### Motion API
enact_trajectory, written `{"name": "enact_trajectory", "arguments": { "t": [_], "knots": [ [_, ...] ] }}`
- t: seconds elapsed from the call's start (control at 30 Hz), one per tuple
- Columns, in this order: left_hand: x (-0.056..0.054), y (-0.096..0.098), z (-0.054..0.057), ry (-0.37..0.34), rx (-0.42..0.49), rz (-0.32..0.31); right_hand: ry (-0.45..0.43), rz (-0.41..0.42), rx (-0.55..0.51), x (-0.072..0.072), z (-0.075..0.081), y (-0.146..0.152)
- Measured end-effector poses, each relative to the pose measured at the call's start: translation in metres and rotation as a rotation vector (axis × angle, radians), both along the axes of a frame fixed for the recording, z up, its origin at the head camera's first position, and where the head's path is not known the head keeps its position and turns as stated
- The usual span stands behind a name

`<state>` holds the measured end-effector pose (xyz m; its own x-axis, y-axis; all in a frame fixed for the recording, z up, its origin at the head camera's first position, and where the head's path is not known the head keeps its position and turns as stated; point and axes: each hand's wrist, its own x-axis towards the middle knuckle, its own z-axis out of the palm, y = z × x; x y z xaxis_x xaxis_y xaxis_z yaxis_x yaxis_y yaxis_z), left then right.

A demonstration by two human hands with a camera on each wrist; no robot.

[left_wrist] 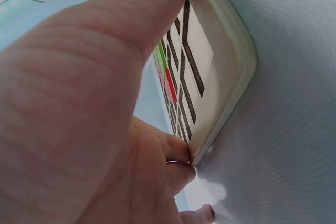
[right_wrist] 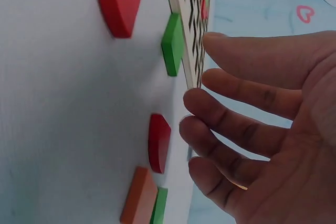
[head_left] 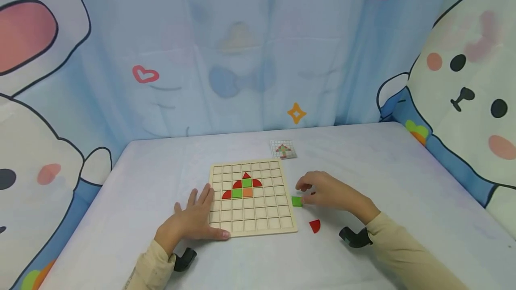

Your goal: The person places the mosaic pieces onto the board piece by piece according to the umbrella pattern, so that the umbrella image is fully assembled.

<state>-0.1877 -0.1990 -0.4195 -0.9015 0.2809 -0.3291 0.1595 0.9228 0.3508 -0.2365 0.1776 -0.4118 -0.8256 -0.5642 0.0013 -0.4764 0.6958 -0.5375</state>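
Observation:
My left hand rests against the wooden grid board, with spread fingers along its left edge and the thumb at its near left corner. On the board, red, green and orange pieces form a stepped, pointed shape. My right hand hovers just right of the board, fingers loosely bent with nothing between them. A green square block lies by the board's right edge, close to the right thumb. Below that hand is a red quarter-circle piece. The right wrist view shows another red piece, mostly hidden from the head camera.
An orange block and a second green block lie on the cloth under the right hand. Behind the board is a small pattern card. A blue printed curtain hangs beyond the white table.

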Motion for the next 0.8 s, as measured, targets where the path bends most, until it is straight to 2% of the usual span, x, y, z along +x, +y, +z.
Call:
{"name": "enact_trajectory", "arguments": {
  "t": [0.13, 0.3, 0.7, 0.8],
  "knots": [
    [-0.001, -0.001, -0.002, -0.01, 0.004, 0.003, -0.008, 0.033, 0.054, -0.002, -0.007, -0.009],
    [-0.002, -0.002, -0.004, -0.003, 0.019, -0.006, 0.003, 0.027, 0.104, -0.001, -0.01, -0.018],
    [0.0, 0.001, 0.0, 0.003, -0.007, 0.004, -0.018, -0.01, -0.058, -0.004, -0.004, -0.016],
    [0.001, 0.002, 0.001, 0.002, -0.008, 0.002, -0.049, -0.039, -0.114, -0.006, 0.001, -0.017]
  ]
}}
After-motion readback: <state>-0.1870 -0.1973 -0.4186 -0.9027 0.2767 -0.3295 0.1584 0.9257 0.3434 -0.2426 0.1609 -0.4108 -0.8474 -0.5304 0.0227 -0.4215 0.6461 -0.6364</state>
